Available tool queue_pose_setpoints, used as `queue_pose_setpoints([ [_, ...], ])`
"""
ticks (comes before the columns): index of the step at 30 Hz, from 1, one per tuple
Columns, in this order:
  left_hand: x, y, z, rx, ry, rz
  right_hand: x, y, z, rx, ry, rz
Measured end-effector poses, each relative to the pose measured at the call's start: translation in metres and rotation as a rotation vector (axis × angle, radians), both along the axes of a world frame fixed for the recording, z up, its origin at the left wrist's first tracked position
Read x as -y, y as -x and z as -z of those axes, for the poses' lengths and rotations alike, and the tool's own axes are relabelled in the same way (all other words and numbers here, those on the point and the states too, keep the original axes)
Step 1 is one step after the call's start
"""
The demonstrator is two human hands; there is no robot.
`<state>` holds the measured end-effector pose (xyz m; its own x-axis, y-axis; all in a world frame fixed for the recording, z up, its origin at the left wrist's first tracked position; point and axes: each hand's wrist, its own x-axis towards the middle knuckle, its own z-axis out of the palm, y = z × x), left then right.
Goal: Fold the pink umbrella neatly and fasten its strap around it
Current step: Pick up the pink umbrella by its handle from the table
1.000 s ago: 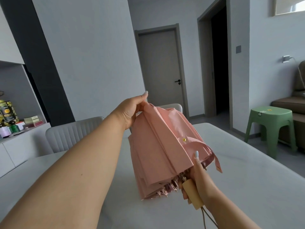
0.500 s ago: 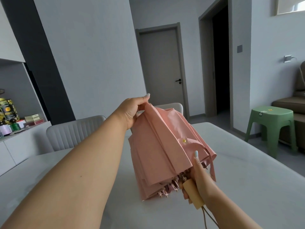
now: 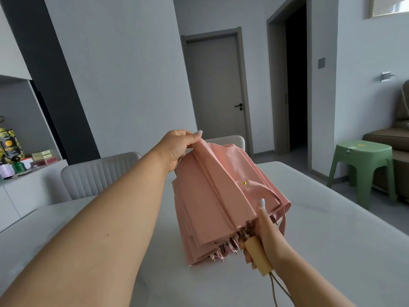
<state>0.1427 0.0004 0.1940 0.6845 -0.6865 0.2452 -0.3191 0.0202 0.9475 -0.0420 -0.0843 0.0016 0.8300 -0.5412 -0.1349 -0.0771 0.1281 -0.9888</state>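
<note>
Nearest, at about five o'clock, the right hand (image 3: 266, 238) is curled round the pale wooden handle (image 3: 257, 254) of the pink umbrella (image 3: 219, 202), its index finger stretched up along the cloth; a thin cord (image 3: 280, 289) hangs from the handle's end. Just above, the metal rib tips (image 3: 232, 244) bunch together at the canopy's open edge. The umbrella is collapsed but loose — its folds bulge, held in the air above the pale table (image 3: 332, 240). The strap (image 3: 281, 209) loops unfastened down the canopy's right side, a gold snap (image 3: 244, 183) on the cloth at its root. Farther off, toward twelve o'clock, the left hand (image 3: 177, 147) pinches the canopy's far end between thumb and curled fingers. Behind the table stand two grey chairs (image 3: 97, 173); at two o'clock a green stool (image 3: 363, 165), at ten o'clock a shelf with tins (image 3: 10, 145), and a closed door (image 3: 217, 89) beyond.
</note>
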Motion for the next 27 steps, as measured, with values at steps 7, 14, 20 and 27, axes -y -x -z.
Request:
queue_pose_setpoints([
  [7,0.012,0.039,0.006,0.669,-0.086,-0.193,-0.001,-0.001,0.001,0.002,0.037,0.042],
  [14,0.039,0.101,0.032,0.930,-0.703,0.203,-0.004,0.000,0.001,-0.033,0.083,0.059],
  [20,0.041,0.091,0.023,0.922,-0.850,0.249,-0.004,0.001,0.001,-0.004,0.102,0.011],
  [27,0.028,0.075,0.016,0.459,-0.505,0.373,0.005,-0.008,0.010,-0.037,0.038,0.020],
])
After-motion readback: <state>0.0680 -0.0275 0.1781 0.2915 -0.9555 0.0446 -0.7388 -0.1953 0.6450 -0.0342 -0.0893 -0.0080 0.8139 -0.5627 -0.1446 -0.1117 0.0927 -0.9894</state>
